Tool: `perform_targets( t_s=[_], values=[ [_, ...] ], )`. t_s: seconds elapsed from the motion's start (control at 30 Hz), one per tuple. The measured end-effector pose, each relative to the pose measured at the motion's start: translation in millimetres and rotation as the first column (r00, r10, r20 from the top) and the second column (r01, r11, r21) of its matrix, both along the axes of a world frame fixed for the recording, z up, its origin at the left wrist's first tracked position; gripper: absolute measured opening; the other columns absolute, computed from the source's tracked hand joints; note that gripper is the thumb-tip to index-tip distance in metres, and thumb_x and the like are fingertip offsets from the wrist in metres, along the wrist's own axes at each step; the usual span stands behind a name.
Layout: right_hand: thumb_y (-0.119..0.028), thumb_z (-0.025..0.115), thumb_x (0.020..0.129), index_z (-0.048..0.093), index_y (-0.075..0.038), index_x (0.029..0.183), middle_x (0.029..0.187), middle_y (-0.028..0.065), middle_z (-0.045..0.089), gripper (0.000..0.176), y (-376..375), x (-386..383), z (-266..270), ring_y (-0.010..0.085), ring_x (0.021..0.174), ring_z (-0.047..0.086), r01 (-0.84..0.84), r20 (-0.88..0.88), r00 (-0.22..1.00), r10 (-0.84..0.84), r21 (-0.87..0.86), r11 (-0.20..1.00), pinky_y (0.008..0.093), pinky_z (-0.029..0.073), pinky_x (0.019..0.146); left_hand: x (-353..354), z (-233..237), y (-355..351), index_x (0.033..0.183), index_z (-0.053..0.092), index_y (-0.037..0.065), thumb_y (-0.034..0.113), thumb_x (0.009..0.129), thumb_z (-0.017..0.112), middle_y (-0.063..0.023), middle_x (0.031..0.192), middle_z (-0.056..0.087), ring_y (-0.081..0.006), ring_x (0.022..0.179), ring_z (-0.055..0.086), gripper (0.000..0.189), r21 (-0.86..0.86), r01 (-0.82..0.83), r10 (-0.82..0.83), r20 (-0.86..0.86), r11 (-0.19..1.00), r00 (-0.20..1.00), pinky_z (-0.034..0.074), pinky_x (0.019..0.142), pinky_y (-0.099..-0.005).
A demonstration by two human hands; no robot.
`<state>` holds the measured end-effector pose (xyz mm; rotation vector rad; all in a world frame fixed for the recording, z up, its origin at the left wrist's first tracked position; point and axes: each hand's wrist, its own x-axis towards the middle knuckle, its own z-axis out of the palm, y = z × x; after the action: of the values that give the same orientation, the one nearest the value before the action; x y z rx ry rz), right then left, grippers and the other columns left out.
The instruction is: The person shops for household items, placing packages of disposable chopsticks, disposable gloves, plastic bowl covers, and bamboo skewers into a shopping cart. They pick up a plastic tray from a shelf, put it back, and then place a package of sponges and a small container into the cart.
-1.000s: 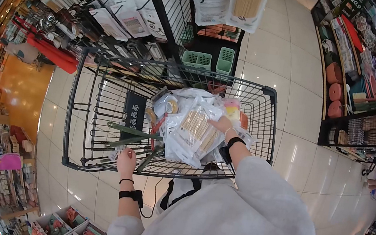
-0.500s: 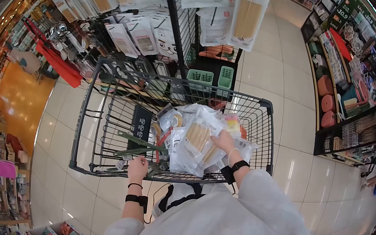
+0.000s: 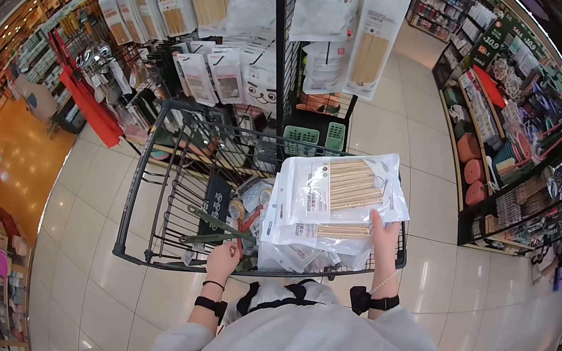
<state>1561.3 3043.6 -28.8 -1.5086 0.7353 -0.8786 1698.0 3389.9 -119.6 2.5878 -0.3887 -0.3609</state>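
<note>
My right hand (image 3: 384, 244) is closed on the right edge of clear-and-white packs of bamboo sticks (image 3: 351, 185). At least two packs overlap, raised above the shopping cart (image 3: 131, 215). Beneath them lie other plastic-wrapped goods (image 3: 291, 257), partly covered. My left hand (image 3: 222, 261) is curled at the cart's near rim, beside long green handles (image 3: 209, 225) and a red item (image 3: 249, 220). What its fingers hold, if anything, is hidden.
Behind the cart stands a wire rack with hanging packs of sticks (image 3: 171, 13) and green plastic baskets (image 3: 301, 135). Another stocked shelf (image 3: 512, 165) is at the right. Red aprons or cloths (image 3: 93, 109) hang at the left. Tiled floor (image 3: 418, 274) surrounds the cart.
My right hand has lifted the packs of bamboo sticks from the pile and turned them toward me. My left hand has shifted slightly right along the rim.
</note>
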Motion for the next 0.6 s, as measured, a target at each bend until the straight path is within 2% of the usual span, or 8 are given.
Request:
perform_targets(
  t_s=[0.03,0.07,0.13,0.23,0.27,0.33,0.47,0.6],
  values=[
    [-0.012,0.064,0.077,0.042,0.005,0.118,0.114,0.0137,0.051,0.049,5.9,-5.8,9.6,0.0207,0.104,0.05,-0.031,0.0,1.0,0.031,0.076,0.997,0.0306,0.038,0.088,-0.1,1.9,0.2,0.082,0.062,0.009,0.024,0.076,0.056,-0.0123,0.071,0.063,-0.0303,0.071,0.061,0.017,0.01,0.024,-0.024,-0.006,1.0,1.0,0.049,0.063,-0.0394],
    [-0.012,0.064,0.077,0.042,0.005,0.118,0.114,0.0137,0.051,0.049,11.6,-9.9,14.0,0.0207,0.104,0.05,-0.023,0.002,1.0,0.023,0.072,0.997,0.0306,0.038,0.088,0.4,2.0,0.2,0.082,0.062,0.009,0.024,0.076,0.056,-0.0123,0.071,0.063,-0.0303,0.071,0.061,0.017,0.007,0.032,-0.032,-0.004,0.999,0.999,0.049,0.063,-0.0394],
    [-0.011,0.064,0.078,0.036,0.003,0.124,0.12,0.0136,0.047,0.056,22.9,-15.0,19.9,0.0196,0.107,0.047,0.076,0.004,0.997,-0.079,0.216,0.973,0.0301,0.037,0.091,0.6,2.1,1.8,0.083,0.062,0.009,0.022,0.076,0.056,-0.0127,0.073,0.063,-0.0311,0.072,0.061,0.016,-0.045,0.059,-0.06,-0.025,0.997,0.998,0.049,0.064,-0.0401],
    [-0.009,0.062,0.08,0.039,0.005,0.121,0.116,0.0114,0.05,0.049,42.0,-16.9,29.2,0.0177,0.104,0.049,0.17,0.093,0.976,-0.197,0.235,0.957,0.0285,0.038,0.089,1.1,4.2,1.9,0.083,0.061,0.009,0.022,0.076,0.056,-0.0128,0.073,0.062,-0.0318,0.071,0.06,0.016,-0.052,0.092,-0.093,-0.025,0.994,0.995,0.049,0.064,-0.0403],
    [-0.009,0.062,0.08,0.039,0.005,0.121,0.116,0.0114,0.05,0.049,46.2,-18.0,28.5,0.0177,0.104,0.049,0.178,0.09,0.975,-0.204,0.233,0.956,0.0285,0.038,0.089,1.0,4.7,2.5,0.083,0.061,0.009,0.022,0.076,0.056,-0.0128,0.073,0.062,-0.0318,0.071,0.06,0.016,-0.054,0.099,-0.101,-0.027,0.994,0.995,0.049,0.064,-0.0403],
    [-0.007,0.061,0.08,0.037,0.005,0.122,0.118,0.0114,0.049,0.05,53.1,-20.6,25.9,0.0181,0.106,0.048,0.144,0.213,0.955,-0.208,0.281,0.949,0.0291,0.038,0.09,0.5,6.0,3.0,0.081,0.061,0.007,0.022,0.076,0.056,-0.0129,0.072,0.062,-0.0315,0.07,0.061,0.016,-0.093,0.125,-0.127,-0.008,0.988,0.992,0.049,0.063,-0.0399],
    [-0.007,0.059,0.081,0.036,0.004,0.123,0.119,0.0115,0.048,0.05,67.0,-27.7,28.4,0.0183,0.107,0.047,0.212,0.197,0.943,-0.267,0.258,0.943,0.0295,0.037,0.091,-1.6,11.7,2.5,0.081,0.06,0.006,0.02,0.077,0.056,-0.0124,0.07,0.062,-0.03,0.068,0.061,0.014,-0.106,0.185,-0.185,0.005,0.977,0.983,0.049,0.061,-0.0386],
    [-0.013,0.062,0.081,0.036,0.004,0.122,0.117,0.0124,0.048,0.051,85.5,-36.3,39.2,0.0181,0.104,0.048,0.182,0.254,0.936,-0.245,0.246,0.952,0.0297,0.039,0.088,-1.1,8.6,5.8,0.087,0.059,0.005,0.013,0.077,0.057,-0.012,0.069,0.061,-0.0258,0.062,0.061,0.013,-0.246,0.232,-0.23,0.038,0.941,0.973,0.047,0.056,-0.0351]
  ],
)
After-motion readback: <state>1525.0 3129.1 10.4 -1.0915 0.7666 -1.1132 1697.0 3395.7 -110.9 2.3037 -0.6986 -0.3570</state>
